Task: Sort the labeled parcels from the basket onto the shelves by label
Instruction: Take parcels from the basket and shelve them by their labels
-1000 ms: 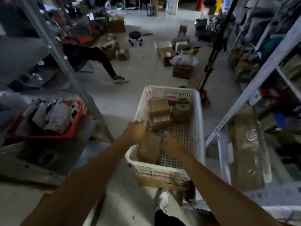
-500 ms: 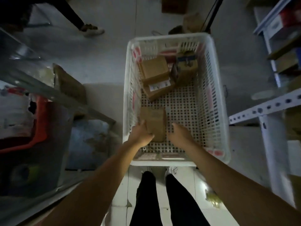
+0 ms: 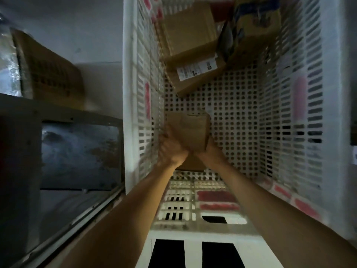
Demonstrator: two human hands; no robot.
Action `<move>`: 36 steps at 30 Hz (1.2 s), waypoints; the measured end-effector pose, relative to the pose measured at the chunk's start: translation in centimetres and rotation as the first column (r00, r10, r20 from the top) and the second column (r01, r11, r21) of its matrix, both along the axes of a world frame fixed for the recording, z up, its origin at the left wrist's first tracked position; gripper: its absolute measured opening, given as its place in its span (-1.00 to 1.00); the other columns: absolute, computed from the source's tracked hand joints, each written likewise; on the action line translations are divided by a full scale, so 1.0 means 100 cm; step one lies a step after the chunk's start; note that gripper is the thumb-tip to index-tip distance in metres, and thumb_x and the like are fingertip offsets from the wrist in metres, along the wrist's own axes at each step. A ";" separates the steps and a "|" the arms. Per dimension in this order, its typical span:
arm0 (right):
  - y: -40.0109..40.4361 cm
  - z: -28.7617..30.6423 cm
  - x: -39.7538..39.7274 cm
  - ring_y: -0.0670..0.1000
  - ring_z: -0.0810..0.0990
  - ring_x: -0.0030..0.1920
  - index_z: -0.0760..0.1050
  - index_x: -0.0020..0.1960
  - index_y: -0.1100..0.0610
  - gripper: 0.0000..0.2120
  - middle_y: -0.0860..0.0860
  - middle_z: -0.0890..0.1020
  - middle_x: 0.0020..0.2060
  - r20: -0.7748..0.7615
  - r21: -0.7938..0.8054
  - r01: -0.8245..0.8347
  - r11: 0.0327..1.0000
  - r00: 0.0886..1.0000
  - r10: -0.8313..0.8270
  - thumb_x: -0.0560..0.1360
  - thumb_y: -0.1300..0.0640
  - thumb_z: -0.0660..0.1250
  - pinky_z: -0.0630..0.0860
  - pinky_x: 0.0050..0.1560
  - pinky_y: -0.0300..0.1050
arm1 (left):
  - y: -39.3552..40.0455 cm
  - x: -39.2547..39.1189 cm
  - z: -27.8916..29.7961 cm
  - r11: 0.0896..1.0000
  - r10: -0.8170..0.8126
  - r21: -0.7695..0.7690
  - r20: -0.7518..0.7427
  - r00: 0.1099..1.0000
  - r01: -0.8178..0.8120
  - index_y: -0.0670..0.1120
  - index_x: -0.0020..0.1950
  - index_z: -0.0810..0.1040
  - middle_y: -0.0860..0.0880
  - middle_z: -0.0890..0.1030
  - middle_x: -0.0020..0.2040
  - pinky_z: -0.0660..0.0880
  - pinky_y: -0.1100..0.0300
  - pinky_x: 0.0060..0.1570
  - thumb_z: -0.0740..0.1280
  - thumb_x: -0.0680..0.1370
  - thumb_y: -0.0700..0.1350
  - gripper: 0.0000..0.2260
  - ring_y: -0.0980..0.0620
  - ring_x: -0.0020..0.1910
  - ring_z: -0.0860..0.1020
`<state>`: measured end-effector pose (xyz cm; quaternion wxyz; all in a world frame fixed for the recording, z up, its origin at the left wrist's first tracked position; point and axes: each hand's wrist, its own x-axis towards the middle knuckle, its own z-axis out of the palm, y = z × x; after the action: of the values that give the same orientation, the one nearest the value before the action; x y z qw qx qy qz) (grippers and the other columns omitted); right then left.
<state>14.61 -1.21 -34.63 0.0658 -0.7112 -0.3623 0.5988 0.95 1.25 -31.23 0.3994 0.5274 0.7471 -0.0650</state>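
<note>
Both my hands are down inside the white plastic basket (image 3: 301, 117), near its near-left corner. A small brown cardboard parcel (image 3: 193, 132) stands there, with my left hand (image 3: 171, 147) gripping its left side and my right hand (image 3: 211, 149) holding its right side from below. Its label is not visible. At the far end of the basket lie a plain brown box (image 3: 190, 29), a brown box with a white printed label (image 3: 197, 71) under it, and a box with blue print (image 3: 253, 26) leaning to the right.
A metal shelf frame (image 3: 63, 113) runs along the left, with a flat cardboard piece (image 3: 48, 72) leaning behind it. A dark lower shelf surface (image 3: 77, 151) lies beside the basket's left wall (image 3: 131, 93).
The view has dropped much closer into the basket. Both hands have closed in on the small brown parcel, which now looks tilted up off the basket floor.
</note>
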 end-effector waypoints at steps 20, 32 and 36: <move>-0.063 0.237 0.042 0.09 0.60 0.12 0.43 0.21 0.02 -0.64 0.08 0.59 0.16 -0.373 0.127 0.649 0.750 0.732 -0.570 0.54 -0.18 0.31 0.56 0.13 0.18 | -0.016 -0.013 0.230 0.976 0.105 0.044 0.756 0.646 -0.211 0.16 0.31 0.43 0.10 0.65 0.08 0.59 0.22 -0.03 0.43 0.44 0.14 -0.54 0.12 0.05 0.65; -0.204 0.340 -0.033 -0.02 0.68 0.05 0.40 0.22 -0.06 -0.38 0.01 0.62 0.13 -0.373 0.391 0.726 0.565 0.687 -0.624 0.25 -0.21 0.53 0.64 -0.04 -0.15 | -0.116 -0.073 0.321 0.985 -0.171 0.145 0.758 0.629 0.093 0.15 0.22 0.36 0.09 0.55 0.16 0.52 0.38 -0.19 0.52 0.44 -0.15 -0.51 0.31 0.01 0.57; -0.245 0.358 -0.038 0.02 0.67 0.08 0.38 0.33 0.01 -0.28 0.07 0.62 0.14 -0.350 0.416 0.694 0.587 0.718 -0.601 0.24 -0.02 0.57 0.64 -0.03 -0.09 | -0.138 -0.090 0.325 0.944 -0.308 0.166 0.750 0.585 0.284 0.25 0.33 0.26 0.13 0.47 0.24 0.51 0.26 0.03 0.52 0.41 -0.22 -0.32 0.26 0.15 0.49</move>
<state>10.86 -25.72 1.13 0.5004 -0.6936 -0.2175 0.4703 -8.07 -12.53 1.24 0.6541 0.6268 0.4090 0.1099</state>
